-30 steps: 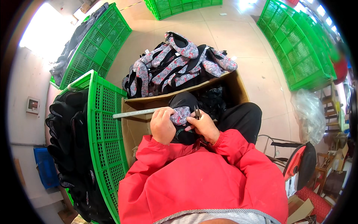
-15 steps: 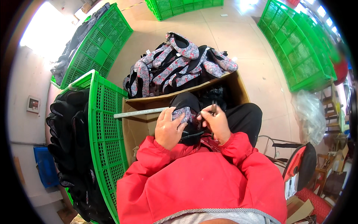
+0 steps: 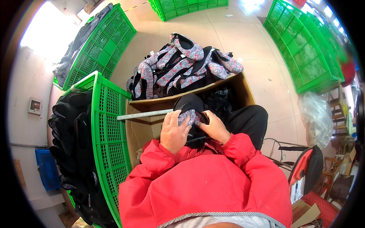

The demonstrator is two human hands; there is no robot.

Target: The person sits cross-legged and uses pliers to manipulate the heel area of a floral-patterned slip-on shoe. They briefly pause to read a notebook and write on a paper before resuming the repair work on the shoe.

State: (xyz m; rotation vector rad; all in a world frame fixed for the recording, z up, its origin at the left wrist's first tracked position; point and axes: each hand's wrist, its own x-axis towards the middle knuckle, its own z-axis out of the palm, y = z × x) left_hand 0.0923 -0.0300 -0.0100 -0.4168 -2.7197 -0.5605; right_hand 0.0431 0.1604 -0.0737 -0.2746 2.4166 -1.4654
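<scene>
A floral slipper (image 3: 188, 115) with dark lining lies over my lap between my two hands. My left hand (image 3: 173, 132) is closed on its left side, fingers pressed to the patterned fabric. From the right, my right hand (image 3: 215, 127) grips the dark edge, thumb and fingers together. Whether a small tool is also tucked in that hand, I cannot tell. Just beyond the hands, an open cardboard box (image 3: 243, 89) has black material inside. Many similar floral slippers (image 3: 178, 70) are heaped at its far side. The slipper's underside is hidden.
A grey strip (image 3: 144, 115) runs from the green crate (image 3: 110, 140) at my left to my knee. That crate holds black slippers (image 3: 72, 140). More green crates stand far left (image 3: 100, 49), far ahead (image 3: 186, 8) and right (image 3: 300, 49). A red-and-black chair (image 3: 304, 171) is nearby right.
My right hand has come down and left from a raised pinch around a small dark thing, onto the slipper's edge. The left hand has stayed on the slipper.
</scene>
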